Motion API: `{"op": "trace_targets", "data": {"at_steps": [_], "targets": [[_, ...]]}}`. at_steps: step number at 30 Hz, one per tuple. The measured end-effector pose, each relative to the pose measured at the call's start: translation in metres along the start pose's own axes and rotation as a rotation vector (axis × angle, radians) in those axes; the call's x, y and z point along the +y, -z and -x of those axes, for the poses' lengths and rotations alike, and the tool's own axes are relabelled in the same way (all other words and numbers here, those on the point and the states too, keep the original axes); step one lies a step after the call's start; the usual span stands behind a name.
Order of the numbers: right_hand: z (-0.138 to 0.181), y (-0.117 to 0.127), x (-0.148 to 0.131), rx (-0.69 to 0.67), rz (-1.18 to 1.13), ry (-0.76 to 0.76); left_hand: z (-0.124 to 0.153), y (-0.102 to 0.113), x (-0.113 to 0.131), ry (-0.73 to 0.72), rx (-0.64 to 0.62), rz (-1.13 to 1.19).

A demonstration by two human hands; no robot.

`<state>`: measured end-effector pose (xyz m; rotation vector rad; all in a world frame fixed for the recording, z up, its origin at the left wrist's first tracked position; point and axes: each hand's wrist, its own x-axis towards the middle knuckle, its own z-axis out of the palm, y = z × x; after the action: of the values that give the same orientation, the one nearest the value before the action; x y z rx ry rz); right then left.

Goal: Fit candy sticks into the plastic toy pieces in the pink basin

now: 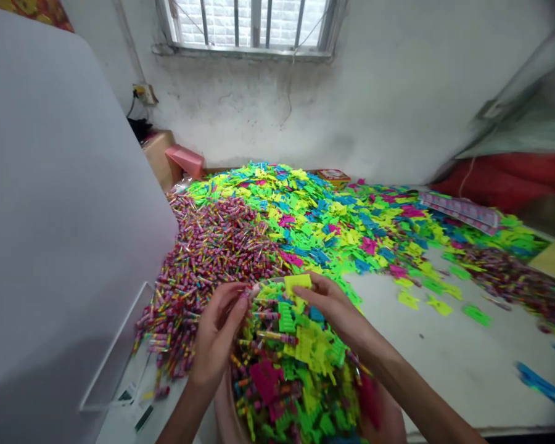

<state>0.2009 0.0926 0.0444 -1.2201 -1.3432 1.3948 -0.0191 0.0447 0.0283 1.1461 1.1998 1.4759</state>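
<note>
My left hand [219, 330] is over the left rim of a pink tub [225, 404], thumb and fingers pinched on what looks like a small wrapped tube [246, 293], mostly covered by the fingers. At the tub's far side, my right hand [326, 302] grips a flat yellow plastic piece [297, 283] between thumb and fingers. Mixed inside the tub are green, yellow, blue and magenta plastic pieces [309, 345] and striped wrapped tubes [277, 337]. The plastic pieces' exact kind is unclear.
Behind the tub rises a heap of bright plastic pieces [314, 216], with a pile of wrapped tubes [217, 246] to its left. A white panel [74, 203] stands at left. More pieces lie scattered on the white table [444, 357]. A patterned strip [460, 211] rests at right.
</note>
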Motion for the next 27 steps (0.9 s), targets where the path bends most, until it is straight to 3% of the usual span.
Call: {"op": "trace_targets", "data": {"at_steps": [5, 16, 22, 27], "targets": [[0.031, -0.017, -0.015, -0.132, 0.004, -0.030, 0.013, -0.007, 0.019, 0.054, -0.106, -0.035], [0.052, -0.032, -0.016, -0.144, 0.202, 0.083, 0.029, -0.004, 0.032, -0.083, -0.134, -0.185], [0.059, -0.036, -0.019, -0.092, 0.526, 0.355, 0.035, -0.005, 0.029, -0.264, -0.101, -0.496], [0.064, -0.033, -0.017, -0.059, 0.696, 0.578, 0.034, -0.003, 0.028, -0.291, -0.110, -0.530]]}}
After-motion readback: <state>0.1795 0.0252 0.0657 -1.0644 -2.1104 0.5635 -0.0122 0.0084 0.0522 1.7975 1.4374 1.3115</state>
